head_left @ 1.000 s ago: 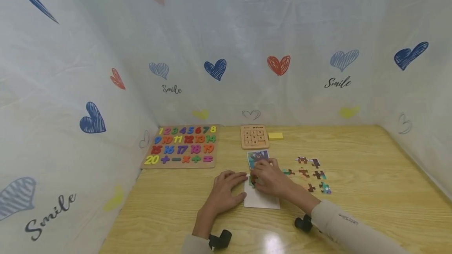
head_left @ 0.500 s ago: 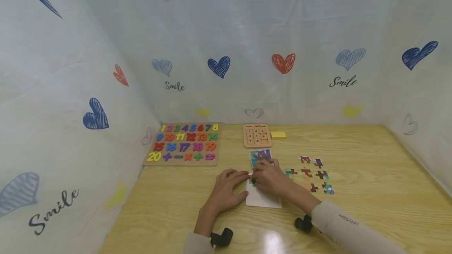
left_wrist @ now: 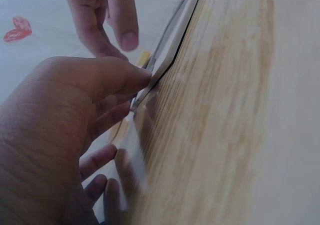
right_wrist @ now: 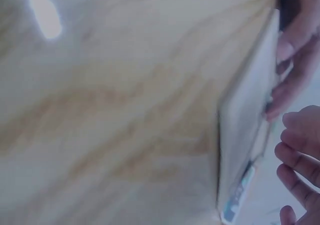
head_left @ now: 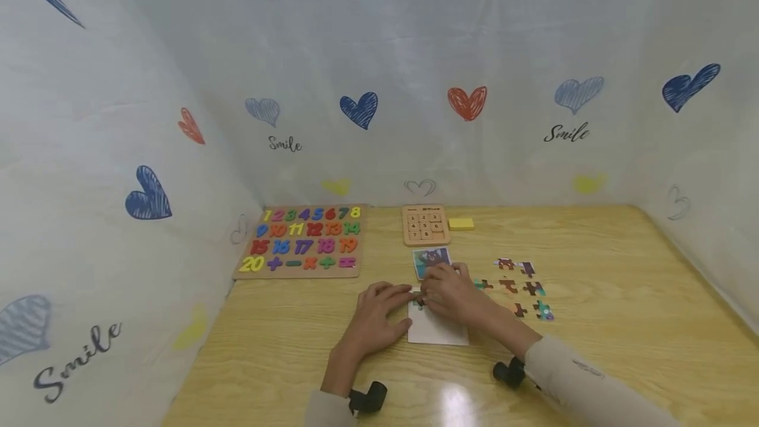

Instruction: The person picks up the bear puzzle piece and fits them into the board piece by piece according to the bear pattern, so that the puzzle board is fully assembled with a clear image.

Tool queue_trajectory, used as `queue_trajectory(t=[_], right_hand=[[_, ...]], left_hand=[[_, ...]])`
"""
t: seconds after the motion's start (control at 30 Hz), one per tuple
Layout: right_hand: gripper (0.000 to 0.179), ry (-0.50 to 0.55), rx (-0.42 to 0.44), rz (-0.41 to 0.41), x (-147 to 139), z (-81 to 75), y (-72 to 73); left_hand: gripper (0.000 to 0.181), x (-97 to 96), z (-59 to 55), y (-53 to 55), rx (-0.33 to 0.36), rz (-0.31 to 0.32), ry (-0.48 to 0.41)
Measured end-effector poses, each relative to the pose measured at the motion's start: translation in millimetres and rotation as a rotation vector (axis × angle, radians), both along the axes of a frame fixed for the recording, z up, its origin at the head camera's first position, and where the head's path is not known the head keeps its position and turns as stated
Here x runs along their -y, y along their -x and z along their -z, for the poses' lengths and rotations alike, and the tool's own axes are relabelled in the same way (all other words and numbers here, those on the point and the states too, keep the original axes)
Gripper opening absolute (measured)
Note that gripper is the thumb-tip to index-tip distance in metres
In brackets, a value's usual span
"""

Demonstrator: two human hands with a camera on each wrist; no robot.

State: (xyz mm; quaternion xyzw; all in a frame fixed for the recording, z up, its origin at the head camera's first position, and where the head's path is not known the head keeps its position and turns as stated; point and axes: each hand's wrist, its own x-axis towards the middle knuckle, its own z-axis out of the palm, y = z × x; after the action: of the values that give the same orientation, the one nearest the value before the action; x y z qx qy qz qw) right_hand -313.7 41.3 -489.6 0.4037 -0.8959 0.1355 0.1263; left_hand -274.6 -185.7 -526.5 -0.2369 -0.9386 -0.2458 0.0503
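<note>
A white puzzle board [head_left: 437, 331] lies on the table in front of the person. My left hand [head_left: 375, 325] rests at its left edge, fingers loosely spread; in the left wrist view, the left thumb [left_wrist: 137, 79] touches the board's rim. Over the board's upper part, my right hand [head_left: 453, 292] curls its fingers downward and pinches a small jigsaw puzzle piece [head_left: 418, 300] at the upper left corner. The fingers partly cover this piece. Just beyond the board lies a picture card [head_left: 431, 259] with a purplish bear, its lower part hidden by the right hand.
Several loose puzzle pieces [head_left: 534, 288] lie to the right of the board. At the back left is a number board [head_left: 302, 240] with colourful digits. A wooden sliding number puzzle [head_left: 425, 224] and a yellow block [head_left: 461, 224] stand at the back middle, near the curtain [head_left: 391, 163].
The right fingers have shifted slightly with the piece toward the board's upper left corner, and it now lies flatter there. The left hand has stayed at the left edge.
</note>
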Motion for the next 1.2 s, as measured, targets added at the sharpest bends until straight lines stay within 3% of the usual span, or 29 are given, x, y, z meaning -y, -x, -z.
queue_trajectory(t=[0.33,0.5,1.2], right_hand=[[0.022,0.076,0.034,0.031,-30,-21.1,-3.1],[0.024,0.107,-0.024,0.032,-50,-22.7,0.2],[0.025,0.09,0.001,0.13,-110,-21.1,14.1]], left_hand=[[0.046,-0.2,0.1,0.5,0.013,0.005,-0.014],[0.046,-0.6,-0.1,0.2,0.011,0.002,-0.008],[0.047,-1.4,-1.3,-1.9,0.029,-0.004,-0.027]])
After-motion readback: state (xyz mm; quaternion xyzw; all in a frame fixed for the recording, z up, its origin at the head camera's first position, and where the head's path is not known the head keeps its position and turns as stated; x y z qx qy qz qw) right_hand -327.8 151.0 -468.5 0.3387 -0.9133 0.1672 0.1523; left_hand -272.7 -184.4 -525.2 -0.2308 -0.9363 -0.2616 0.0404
